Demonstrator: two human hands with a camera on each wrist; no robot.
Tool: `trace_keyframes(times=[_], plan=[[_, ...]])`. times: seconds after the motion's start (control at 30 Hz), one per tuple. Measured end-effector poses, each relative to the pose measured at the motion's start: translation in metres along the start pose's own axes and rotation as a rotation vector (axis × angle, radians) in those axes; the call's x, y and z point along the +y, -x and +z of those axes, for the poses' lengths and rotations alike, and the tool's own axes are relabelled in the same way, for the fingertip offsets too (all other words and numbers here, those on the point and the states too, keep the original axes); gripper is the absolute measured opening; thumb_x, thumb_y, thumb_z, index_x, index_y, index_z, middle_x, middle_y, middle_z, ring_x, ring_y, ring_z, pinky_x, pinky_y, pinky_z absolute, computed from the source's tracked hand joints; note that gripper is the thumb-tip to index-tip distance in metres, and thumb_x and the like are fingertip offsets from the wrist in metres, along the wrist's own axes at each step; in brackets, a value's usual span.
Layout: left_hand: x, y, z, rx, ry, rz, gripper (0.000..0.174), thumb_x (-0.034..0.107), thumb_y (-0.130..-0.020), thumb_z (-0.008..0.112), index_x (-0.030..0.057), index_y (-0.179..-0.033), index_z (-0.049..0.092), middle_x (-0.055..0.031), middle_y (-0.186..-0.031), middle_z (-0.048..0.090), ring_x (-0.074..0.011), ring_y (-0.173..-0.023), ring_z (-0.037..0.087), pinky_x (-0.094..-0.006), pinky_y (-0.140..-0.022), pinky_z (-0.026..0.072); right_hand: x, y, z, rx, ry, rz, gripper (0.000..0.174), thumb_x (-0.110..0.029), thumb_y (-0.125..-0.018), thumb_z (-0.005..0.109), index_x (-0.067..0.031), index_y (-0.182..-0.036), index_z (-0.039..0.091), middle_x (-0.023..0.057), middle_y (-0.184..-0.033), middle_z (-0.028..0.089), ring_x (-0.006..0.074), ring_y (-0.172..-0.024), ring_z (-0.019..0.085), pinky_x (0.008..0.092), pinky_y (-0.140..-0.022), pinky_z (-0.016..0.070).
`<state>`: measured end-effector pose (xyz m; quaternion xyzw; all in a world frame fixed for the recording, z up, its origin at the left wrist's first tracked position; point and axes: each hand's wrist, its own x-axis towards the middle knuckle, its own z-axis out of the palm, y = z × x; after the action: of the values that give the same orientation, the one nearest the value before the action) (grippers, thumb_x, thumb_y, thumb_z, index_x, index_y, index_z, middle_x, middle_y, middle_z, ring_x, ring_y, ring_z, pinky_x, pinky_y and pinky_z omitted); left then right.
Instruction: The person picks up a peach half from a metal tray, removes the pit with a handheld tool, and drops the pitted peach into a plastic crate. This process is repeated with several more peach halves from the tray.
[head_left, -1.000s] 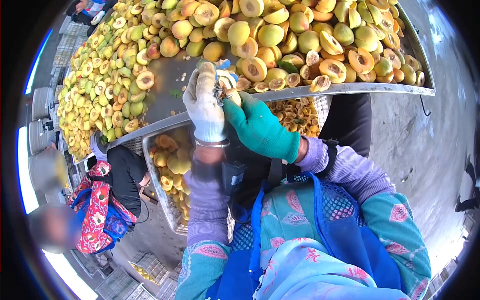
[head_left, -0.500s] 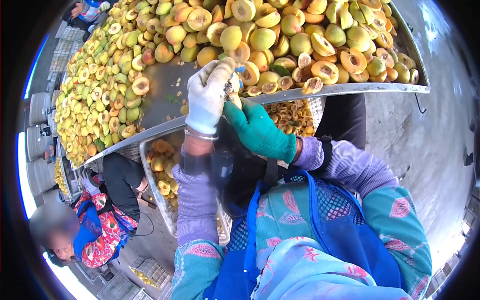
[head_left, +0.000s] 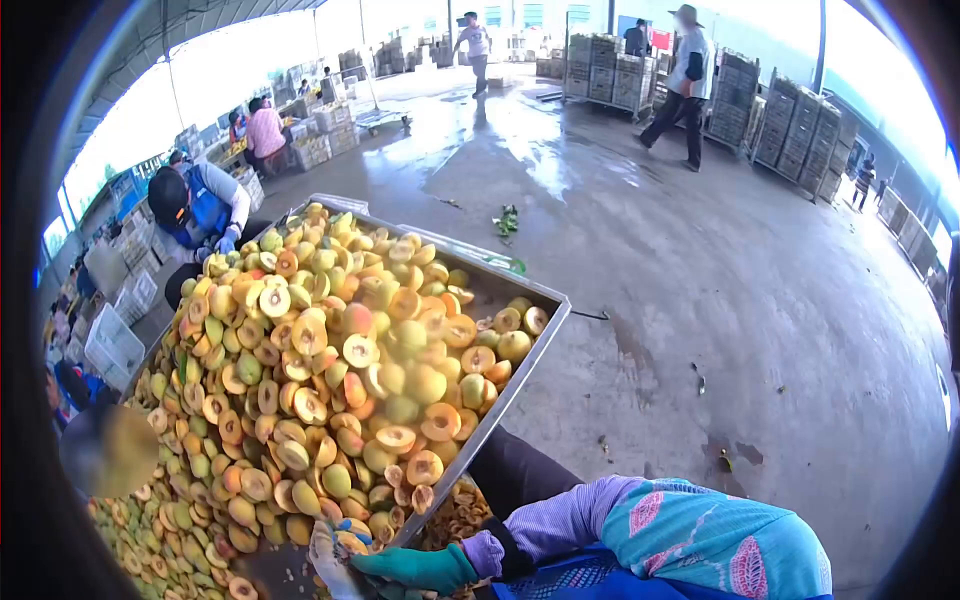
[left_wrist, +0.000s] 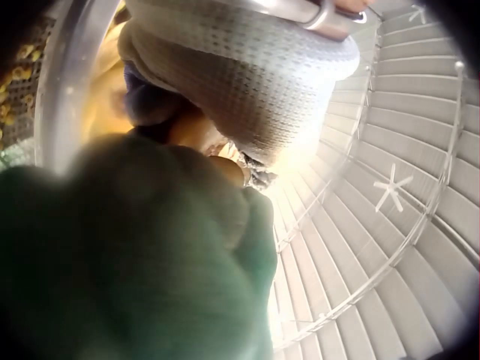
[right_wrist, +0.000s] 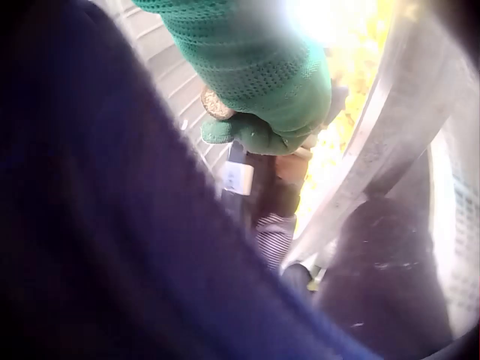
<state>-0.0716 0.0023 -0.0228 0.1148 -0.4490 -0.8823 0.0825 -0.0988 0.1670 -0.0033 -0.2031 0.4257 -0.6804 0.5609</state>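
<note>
At the lower edge of the head view, my white-gloved left hand [head_left: 332, 565] holds a cut yellow-orange fruit [head_left: 352, 541]. My green-gloved right hand [head_left: 425, 568] meets it from the right. Seen from the left wrist, the white glove [left_wrist: 247, 75] curls above the orange fruit flesh [left_wrist: 191, 130], and the green glove [left_wrist: 142, 247] covers much of the work. In the right wrist view a small brown, rough round piece [right_wrist: 217, 103] sits between the thumb and fingers of the green glove [right_wrist: 259, 86]. The contact between the hands is partly hidden.
A metal-rimmed table [head_left: 530, 372] bears a heap of halved fruits [head_left: 308, 335]. Beneath its near edge lie brown fruit pieces [head_left: 465, 510]. One person [head_left: 205, 210] works at the far left; another [head_left: 685, 90] walks near stacked crates [head_left: 610, 75].
The head view has tilted up and away, so the hands now lie at its lower edge and the wider yard shows. The hands remain together at the fruit.
</note>
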Motion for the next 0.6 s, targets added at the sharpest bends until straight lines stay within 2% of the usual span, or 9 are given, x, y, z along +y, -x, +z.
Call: trace_keyframes(times=[0.03,0.07,0.13,0.17,0.27,0.37,0.4,0.5,0.6], plan=[[-0.001,0.004,-0.001,0.196,-0.151,-0.016,0.023,0.021,-0.097,0.053,0.0030,-0.086,0.063,-0.0043,-0.071,0.062,-0.0111,-0.056,0.052,-0.0246,-0.052,0.0421,-0.005,0.005,0.002,0.080,0.128,0.016,0.052,-0.055,-0.097,0.043,-0.0098,-0.080,0.062,0.0021,-0.056,0.054,0.0139,-0.041,0.047,0.0286,-0.038,0.0386],[-0.004,0.002,-0.002,0.177,-0.258,-0.008,0.024,0.023,-0.097,0.052,0.0028,-0.088,0.062,-0.0047,-0.072,0.062,-0.0117,-0.057,0.053,-0.0251,-0.053,0.0432,-0.005,0.010,0.004,0.158,0.259,0.038,0.051,-0.055,-0.096,0.045,-0.0111,-0.080,0.064,0.0019,-0.061,0.058,0.0134,-0.047,0.051,0.0288,-0.043,0.0410],[0.005,0.011,0.023,0.161,-0.467,0.020,0.027,0.027,-0.098,0.051,0.0026,-0.091,0.060,-0.0053,-0.072,0.062,-0.0127,-0.059,0.054,-0.0262,-0.055,0.0453,0.031,-0.011,0.002,0.177,0.043,-0.099,0.047,-0.051,-0.098,0.044,-0.0118,-0.075,0.056,-0.0002,-0.052,0.049,0.0121,-0.036,0.042,0.0265,-0.033,0.0343],[-0.005,-0.001,0.022,0.204,-0.277,0.071,0.030,0.028,-0.098,0.048,0.0002,-0.095,0.059,-0.0079,-0.066,0.057,-0.0168,-0.053,0.057,-0.0283,-0.047,0.0461,0.031,-0.015,0.003,0.175,-0.057,-0.167,0.046,-0.049,-0.099,0.044,-0.0122,-0.072,0.052,-0.0012,-0.047,0.045,0.0114,-0.031,0.038,0.0253,-0.028,0.0309],[0.000,0.004,0.020,0.159,-0.146,0.029,0.028,0.026,-0.097,0.051,-0.0010,-0.093,0.058,-0.0088,-0.067,0.059,-0.0179,-0.053,0.058,-0.0294,-0.047,0.0474,0.009,0.014,0.018,0.213,0.004,-0.032,0.050,-0.053,-0.098,0.044,-0.0112,-0.077,0.064,0.0019,-0.061,0.058,0.0134,-0.049,0.054,0.0283,-0.043,0.0423],[0.015,0.006,0.021,0.077,-0.548,-0.052,0.026,0.021,-0.097,0.051,-0.0020,-0.089,0.059,-0.0125,-0.072,0.063,-0.0198,-0.056,0.061,-0.0306,-0.054,0.0517,-0.010,0.038,0.027,0.087,0.040,0.038,0.048,-0.050,-0.099,0.042,-0.0140,-0.072,0.058,-0.0018,-0.058,0.053,0.0105,-0.046,0.049,0.0258,-0.043,0.0382],[0.016,0.003,0.018,0.056,-0.680,-0.077,0.026,0.022,-0.097,0.050,-0.0014,-0.088,0.060,-0.0137,-0.074,0.064,-0.0205,-0.057,0.061,-0.0309,-0.056,0.0526,-0.003,0.031,0.026,-0.018,-0.194,0.087,0.046,-0.049,-0.099,0.043,-0.0135,-0.072,0.055,-0.0021,-0.055,0.050,0.0102,-0.041,0.045,0.0251,-0.038,0.0357],[0.020,0.010,0.028,0.044,-0.141,-0.060,0.033,0.031,-0.090,0.058,-0.0014,-0.087,0.061,-0.0191,-0.078,0.066,-0.0289,-0.061,0.063,-0.0372,-0.062,0.0535,0.012,0.001,0.025,-0.385,-0.933,0.261,0.045,-0.045,-0.100,0.044,-0.0121,-0.070,0.049,-0.0025,-0.047,0.045,0.0087,-0.031,0.038,0.0229,-0.028,0.0315],[0.012,0.021,0.024,0.133,0.004,-0.028,0.033,0.033,-0.094,0.054,0.0006,-0.090,0.061,-0.0135,-0.077,0.064,-0.0236,-0.063,0.061,-0.0341,-0.061,0.0514,-0.016,0.022,0.036,-0.684,-1.010,0.249,0.045,-0.049,-0.100,0.042,-0.0179,-0.067,0.050,-0.0055,-0.055,0.044,0.0082,-0.043,0.040,0.0238,-0.043,0.0329]])
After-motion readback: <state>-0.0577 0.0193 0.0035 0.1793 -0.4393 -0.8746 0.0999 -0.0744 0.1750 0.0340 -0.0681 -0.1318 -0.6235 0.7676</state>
